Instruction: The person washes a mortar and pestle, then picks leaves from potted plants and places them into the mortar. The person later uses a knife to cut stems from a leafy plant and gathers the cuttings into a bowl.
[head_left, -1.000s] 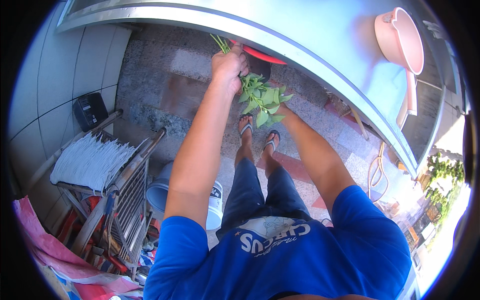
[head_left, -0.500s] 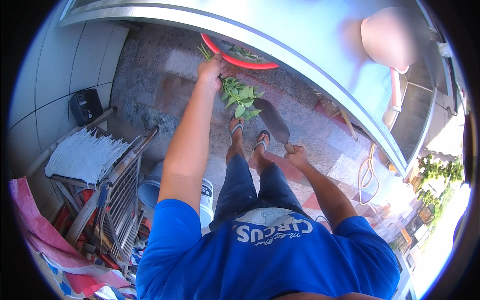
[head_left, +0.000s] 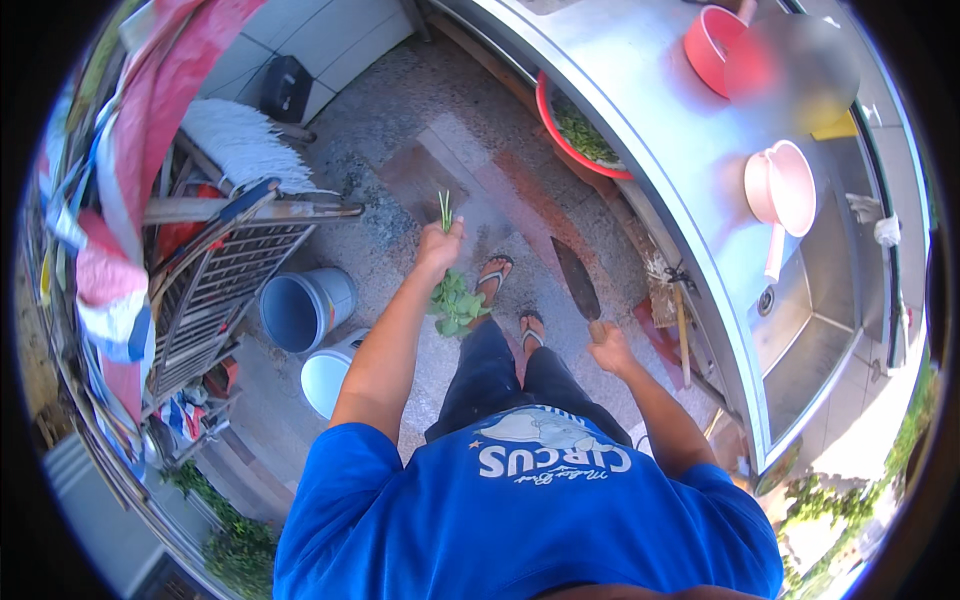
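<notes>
My left hand [head_left: 438, 244] is closed around a bunch of leafy greens [head_left: 455, 303]; the stems stick up above the fist and the leaves hang below it. My right hand [head_left: 608, 347] grips the handle of a broad dark knife [head_left: 577, 277], blade pointing away from me over the floor. Both hands are held out in front of me above my sandalled feet [head_left: 510, 295]. A red basin [head_left: 560, 135] with more greens sits under the edge of the steel counter [head_left: 660, 130], ahead of the knife.
The counter runs along the right with a sink [head_left: 815, 320], a pink saucepan [head_left: 780, 195] and a red pot [head_left: 712, 45]. Two buckets [head_left: 305, 310] stand on the stone floor at my left, beside a metal rack [head_left: 215, 275], a mop head and hanging cloths.
My left hand has drawn the greens back from the red basin toward me. My right hand now holds the knife out in front. The view has pulled away from the counter.
</notes>
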